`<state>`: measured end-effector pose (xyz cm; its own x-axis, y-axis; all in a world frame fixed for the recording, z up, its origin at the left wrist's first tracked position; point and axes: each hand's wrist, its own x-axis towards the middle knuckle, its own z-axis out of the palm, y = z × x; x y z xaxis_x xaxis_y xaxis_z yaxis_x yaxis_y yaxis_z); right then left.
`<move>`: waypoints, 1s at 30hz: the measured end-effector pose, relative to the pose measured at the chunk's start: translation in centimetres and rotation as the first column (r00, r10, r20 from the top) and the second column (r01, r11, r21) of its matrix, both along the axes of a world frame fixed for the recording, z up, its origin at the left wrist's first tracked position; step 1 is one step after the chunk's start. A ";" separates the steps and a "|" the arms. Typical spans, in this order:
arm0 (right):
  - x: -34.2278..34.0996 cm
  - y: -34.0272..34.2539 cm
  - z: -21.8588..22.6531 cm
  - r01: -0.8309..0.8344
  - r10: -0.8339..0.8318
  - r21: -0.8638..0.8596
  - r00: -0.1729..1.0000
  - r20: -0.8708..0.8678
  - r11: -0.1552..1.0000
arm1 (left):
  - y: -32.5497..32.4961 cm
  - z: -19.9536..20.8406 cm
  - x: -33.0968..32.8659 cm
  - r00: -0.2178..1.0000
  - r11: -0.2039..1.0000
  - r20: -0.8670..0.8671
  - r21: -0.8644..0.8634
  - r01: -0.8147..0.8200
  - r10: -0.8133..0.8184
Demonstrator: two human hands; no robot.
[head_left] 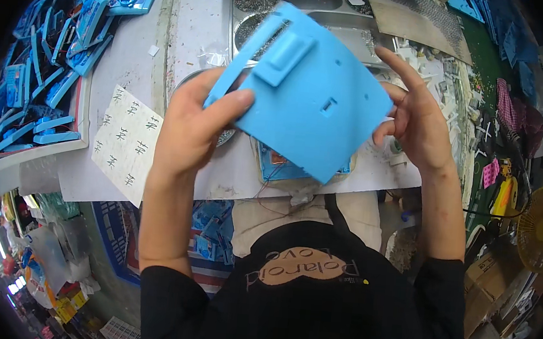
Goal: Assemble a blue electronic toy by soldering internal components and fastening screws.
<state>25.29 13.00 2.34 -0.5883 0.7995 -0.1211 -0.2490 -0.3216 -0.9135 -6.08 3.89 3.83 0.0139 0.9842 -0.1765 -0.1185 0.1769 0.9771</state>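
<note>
A light blue plastic casing panel [316,102] is tilted above the table, with a raised rectangular box, a long slot on one side and small holes. My left hand [192,114] is closed on its left edge, thumb on the face I see. At the opposite corner is my right hand [418,111], its fingers apart and the upper one stretched out. Some of those fingertips pass by or behind the corner; whether they touch it I cannot tell. Below the panel, partly hidden, a blue open casing [276,170] with thin wires sits at the table's near edge.
Metal trays [320,19] of small parts stand at the back. Blue casings [83,37] pile up at the left. A marked paper sheet [125,144] lies left of my arm. White plastic pieces [435,74] are heaped at the right, with a yellow fan [537,228] beyond.
</note>
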 end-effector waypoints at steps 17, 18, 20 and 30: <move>-0.6 -8.4 -3.2 -0.201 -0.320 0.549 0.633 0.705 0.811 | -3.0 -3.3 6.4 0.619 0.982 -0.776 0.188 0.037 0.125; -0.6 -8.4 -3.5 -0.206 -0.336 0.566 0.627 0.703 0.798 | -2.9 -3.6 6.5 0.600 0.980 -0.788 0.197 0.037 0.136; -1.0 -7.6 -3.6 -0.187 -0.304 0.541 0.659 0.688 0.820 | -2.7 -3.9 6.3 0.581 0.977 -0.799 0.210 0.031 0.153; -0.9 -5.8 -2.7 -0.377 -0.140 0.481 0.655 0.743 0.792 | -3.5 -4.6 5.7 0.644 0.969 -0.733 0.240 -0.056 0.218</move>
